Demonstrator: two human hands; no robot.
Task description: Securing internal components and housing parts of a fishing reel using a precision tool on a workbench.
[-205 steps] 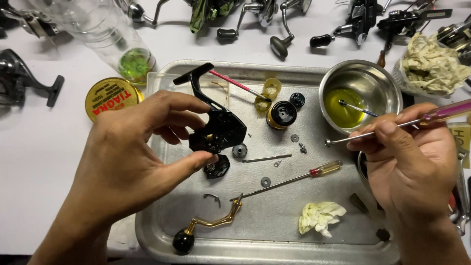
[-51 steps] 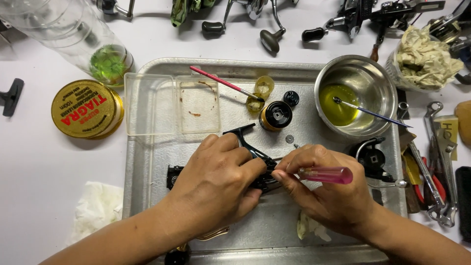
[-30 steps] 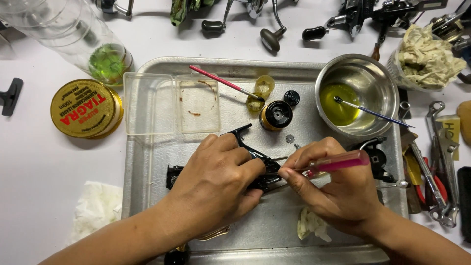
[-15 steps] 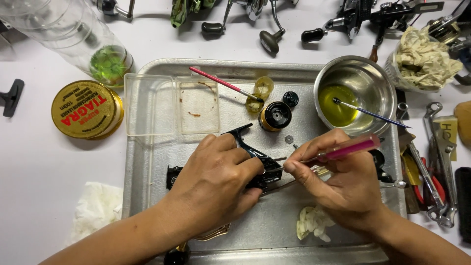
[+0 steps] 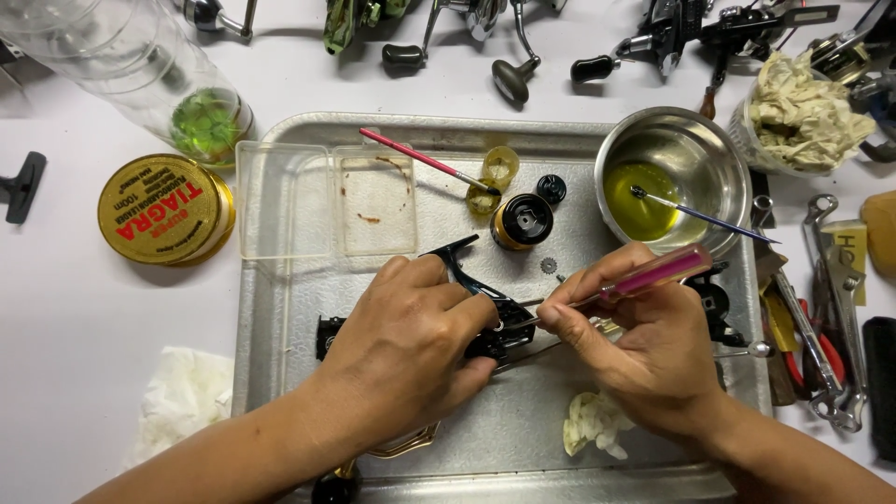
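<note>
The left hand (image 5: 411, 345) stays clenched around a black fishing reel body (image 5: 485, 322), pinning it low over the metal tray (image 5: 280, 373). The right hand (image 5: 644, 345) grips a pink-handled screwdriver (image 5: 653, 275), whose handle has tilted up and away since a moment ago while its tip meets the reel just beside the left fingertips. A crumpled tissue (image 5: 593, 420) lies beneath the right wrist, and a steel bowl of yellow oil (image 5: 672, 177) sits beyond its knuckles.

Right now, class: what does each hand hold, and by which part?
The left hand grips the black reel body around its middle. The right hand pinches the pink-handled screwdriver low on its handle, near the shaft.
</note>
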